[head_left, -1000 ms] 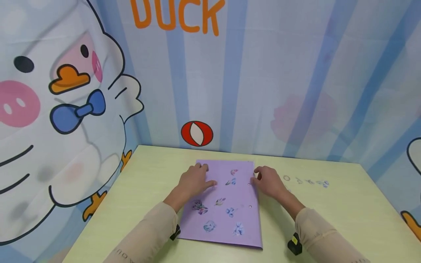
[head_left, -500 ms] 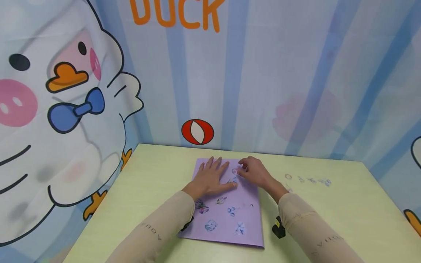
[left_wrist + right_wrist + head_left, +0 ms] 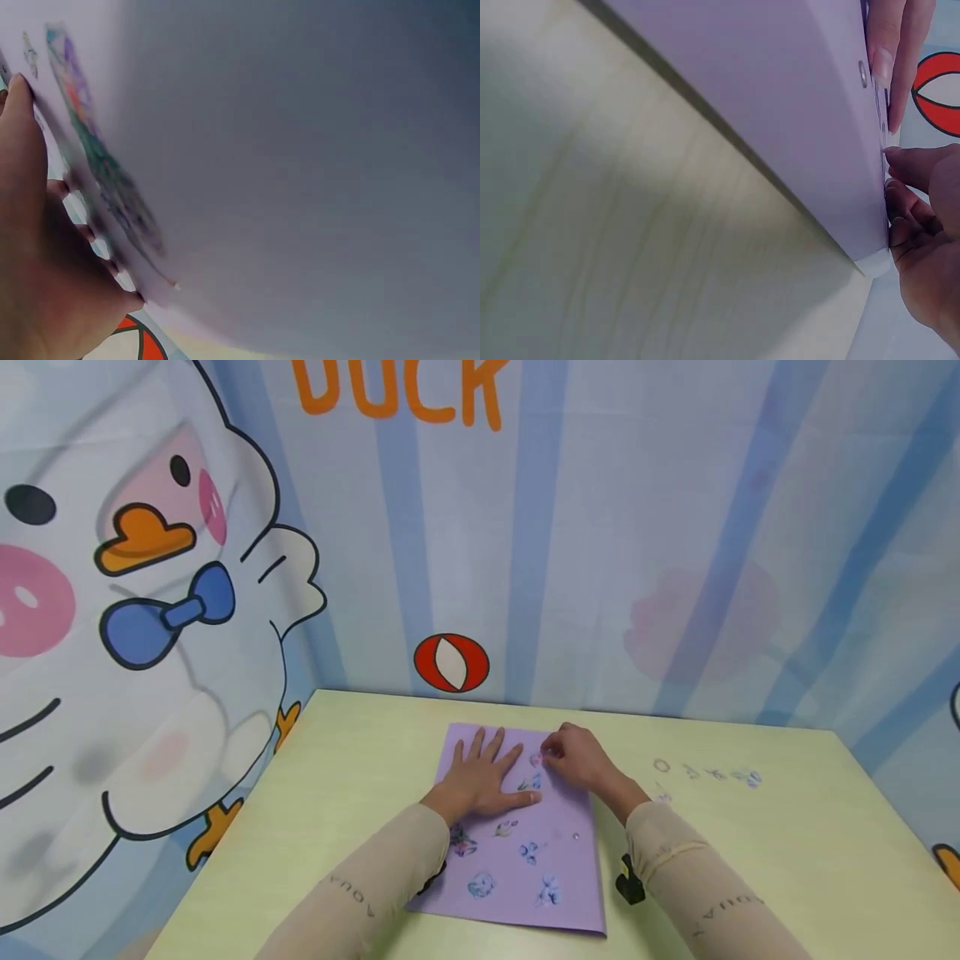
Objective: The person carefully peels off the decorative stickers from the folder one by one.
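The left hand (image 3: pixel 480 787) lies spread on the purple folder (image 3: pixel 577 885), fingers straight and fanned, thumb pointing right, gripping nothing. The right hand (image 3: pixel 581 758) is at the folder's upper right part, its fingers bent and drawn together with the thumb beside a small pink flower (image 3: pixel 536 760); whether they pinch anything cannot be told, even in the right wrist view. The folder lies in the lower middle of the head view, decorated with flower pictures: a blue one (image 3: pixel 549 891) near its lower right corner, a round bluish one (image 3: pixel 482 884) to the left of that, and a dark purple-green cluster (image 3: pixel 462 841) beside the left sleeve (image 3: pixel 375 877). A small shiny dot (image 3: pixel 576 837) sits near its right edge. Right of the folder, a faint ring (image 3: pixel 661 766) and a bluish cluster (image 3: pixel 747 777) lie on the pale yellow table (image 3: pixel 795 860). Behind hangs a striped blue backdrop (image 3: pixel 592 527), with a white cartoon duck (image 3: pixel 217 752) at left and a red-and-white ball (image 3: pixel 452 662) near the centre.
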Demonstrator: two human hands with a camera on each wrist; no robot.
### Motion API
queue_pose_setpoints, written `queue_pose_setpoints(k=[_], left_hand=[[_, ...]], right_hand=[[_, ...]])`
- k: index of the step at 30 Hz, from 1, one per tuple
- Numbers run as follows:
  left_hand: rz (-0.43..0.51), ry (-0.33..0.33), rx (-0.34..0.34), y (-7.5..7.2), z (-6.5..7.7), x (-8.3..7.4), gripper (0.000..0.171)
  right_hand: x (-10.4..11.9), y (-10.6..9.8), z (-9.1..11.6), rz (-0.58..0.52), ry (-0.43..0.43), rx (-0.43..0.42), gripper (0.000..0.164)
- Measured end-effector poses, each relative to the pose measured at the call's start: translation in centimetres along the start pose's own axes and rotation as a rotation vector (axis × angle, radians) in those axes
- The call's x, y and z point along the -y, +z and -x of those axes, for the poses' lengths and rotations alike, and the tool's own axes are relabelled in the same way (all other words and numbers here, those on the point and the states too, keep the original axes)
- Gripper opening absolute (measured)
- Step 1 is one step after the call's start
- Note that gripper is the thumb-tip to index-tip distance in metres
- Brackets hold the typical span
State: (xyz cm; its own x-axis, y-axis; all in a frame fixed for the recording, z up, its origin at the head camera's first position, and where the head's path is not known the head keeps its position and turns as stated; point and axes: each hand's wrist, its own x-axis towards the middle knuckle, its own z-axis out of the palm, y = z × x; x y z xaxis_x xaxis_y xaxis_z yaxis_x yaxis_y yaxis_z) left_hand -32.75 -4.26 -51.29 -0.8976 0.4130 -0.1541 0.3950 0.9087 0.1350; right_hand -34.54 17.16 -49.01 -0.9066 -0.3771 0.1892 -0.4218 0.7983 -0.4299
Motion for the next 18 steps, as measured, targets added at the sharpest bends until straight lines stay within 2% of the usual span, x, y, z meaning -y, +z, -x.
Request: queue_pose_setpoints(k=[6, 13, 18], left_hand=[[0.011, 0.006, 0.008, 0.4, -0.5, 0.1, 0.103], [0.000, 0.018, -0.004, -1.0, 0.8, -0.5, 0.100], [-0.002, 0.009, 0.006, -1.0, 0.9, -0.5, 0.101]], right_hand=[[-0.3, 0.0, 0.0, -0.024, 0.029, -0.005, 0.018], [-0.6, 0.3, -0.2, -0.074, 0.063, -0.011, 0.012], [-0.4, 0.7, -0.2, -0.092, 0.086, -0.001, 0.009]])
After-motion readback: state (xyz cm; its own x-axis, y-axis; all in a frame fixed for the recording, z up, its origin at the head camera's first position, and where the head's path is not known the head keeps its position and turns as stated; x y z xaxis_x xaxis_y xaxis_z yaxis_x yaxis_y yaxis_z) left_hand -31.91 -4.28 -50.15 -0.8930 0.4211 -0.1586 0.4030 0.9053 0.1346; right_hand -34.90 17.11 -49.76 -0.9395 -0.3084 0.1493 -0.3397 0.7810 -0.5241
